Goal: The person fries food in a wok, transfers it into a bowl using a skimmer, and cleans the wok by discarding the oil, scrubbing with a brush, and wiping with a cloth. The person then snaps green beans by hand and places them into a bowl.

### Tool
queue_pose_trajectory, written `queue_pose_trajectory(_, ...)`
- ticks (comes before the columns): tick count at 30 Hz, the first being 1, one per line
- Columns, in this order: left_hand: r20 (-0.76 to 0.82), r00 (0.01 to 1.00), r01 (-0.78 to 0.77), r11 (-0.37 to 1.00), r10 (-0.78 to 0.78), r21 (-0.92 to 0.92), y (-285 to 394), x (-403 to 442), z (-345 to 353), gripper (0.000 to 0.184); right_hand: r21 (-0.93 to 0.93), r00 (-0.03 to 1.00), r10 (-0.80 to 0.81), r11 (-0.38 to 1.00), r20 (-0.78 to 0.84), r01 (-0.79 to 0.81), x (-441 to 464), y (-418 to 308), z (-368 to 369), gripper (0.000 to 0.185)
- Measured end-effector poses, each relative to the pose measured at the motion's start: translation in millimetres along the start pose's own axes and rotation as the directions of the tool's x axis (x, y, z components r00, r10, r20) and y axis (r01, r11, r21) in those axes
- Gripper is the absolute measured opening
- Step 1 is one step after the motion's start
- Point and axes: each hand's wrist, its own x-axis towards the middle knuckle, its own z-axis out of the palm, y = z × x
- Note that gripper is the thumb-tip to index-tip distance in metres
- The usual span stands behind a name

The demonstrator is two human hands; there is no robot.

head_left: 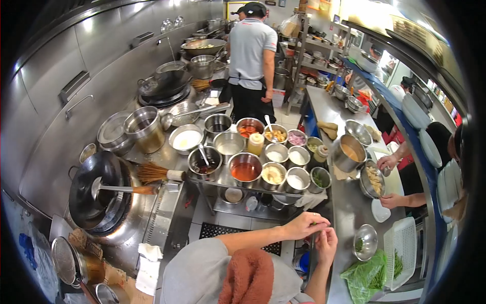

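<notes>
My left hand (305, 226) and my right hand (326, 246) meet at the fingertips near the edge of the right-hand steel counter. Both have their fingers closed in a pinch on a small green piece (314, 224), mostly hidden by the fingers; its kind is too small to make out. Nearest to them on the counter is a steel bowl (370, 238) with some green leaves inside. Beside that lie a green plastic bag (357, 276) of leafy stems and a white perforated basket (412, 238) holding thin green stems.
Steel pots of sauces and ingredients crowd the middle stand (226, 183). A black wok (83, 195) with a ladle (119, 188) sits on the left stove. Across the counter, another person's hands (389, 163) hold a bowl (365, 182) of pale pieces. A co-worker (250, 50) stands ahead.
</notes>
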Motion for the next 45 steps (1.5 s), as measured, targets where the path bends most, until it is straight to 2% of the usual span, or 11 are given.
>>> queue_pose_trajectory(8, -0.354, 0.921, 0.203, 0.975, -0.16, 0.086, 19.9, -86.1, -107.6, 0.02, -0.327, 0.958, 0.254, 0.924, 0.136, -0.199, 2.2, 33.5, 97.9, 0.02)
queue_pose_trajectory(11, -0.451, 0.859, 0.258, 0.966, -0.242, -0.028, 29.3, -110.7, -120.4, 0.017, -0.507, 0.961, 0.22, 0.855, 0.168, -0.107, 6.7, 35.4, 125.0, 0.019)
queue_pose_trajectory(20, -0.561, 0.792, 0.267, 0.963, -0.242, -0.04, 32.9, -145.9, -132.4, 0.012, -0.524, 0.957, 0.124, 0.851, 0.262, 0.033, -0.5, 43.2, 150.8, 0.02)
queue_pose_trajectory(22, -0.539, 0.824, 0.195, 0.981, -0.175, -0.02, 37.3, -146.2, -131.9, 0.013, 0.278, 0.969, 0.185, 0.934, 0.161, -0.225, 0.6, 47.6, 149.9, 0.018)
queue_pose_trajectory(26, -0.528, 0.83, 0.133, 0.983, -0.179, -0.124, 54.9, -137.7, -132.4, 0.015, 0.772, 0.993, 0.118, 0.627, 0.03, -0.098, 23.9, 53.7, 121.4, 0.015)
queue_pose_trajectory(28, -0.491, 0.861, 0.113, 0.991, -0.13, -0.065, 50.7, -131.7, -143.6, 0.014, 0.606, 0.977, 0.057, 0.791, -0.205, 0.082, 25.8, 28.6, 114.4, 0.011)
queue_pose_trajectory(30, -0.281, 0.944, 0.21, 0.971, -0.171, 0.115, 51.7, -126.9, -149.2, 0.014, 0.472, 0.984, 0.006, 0.878, -0.178, 0.08, 15.0, 0.4, 121.3, 0.009)
queue_pose_trajectory(31, -0.196, 0.961, 0.246, 0.925, -0.195, 0.289, 49.4, -127.4, -148.0, 0.017, 0.1, 0.982, -0.135, 0.984, -0.133, 0.149, 6.8, -9.6, 132.4, 0.007)
queue_pose_trajectory(32, -0.194, 0.961, 0.248, 0.927, -0.198, 0.283, 44.7, -129.0, -142.2, 0.017, -0.284, 0.968, -0.248, 0.931, -0.034, 0.228, -0.2, -17.8, 144.2, 0.006)
queue_pose_trajectory(34, -0.093, 0.988, 0.148, 0.922, -0.123, 0.359, 32.8, -130.7, -125.0, 0.017, -0.605, 0.91, -0.371, 0.687, 0.184, 0.402, -9.8, -35.3, 172.6, 0.007)
queue_pose_trajectory(45, 0.091, 0.966, 0.2, 0.922, -0.242, 0.331, 25.0, -120.5, -93.4, 0.017, -0.676, 0.969, -0.164, 0.694, 0.186, 0.247, -28.2, 0.3, 127.9, 0.013)
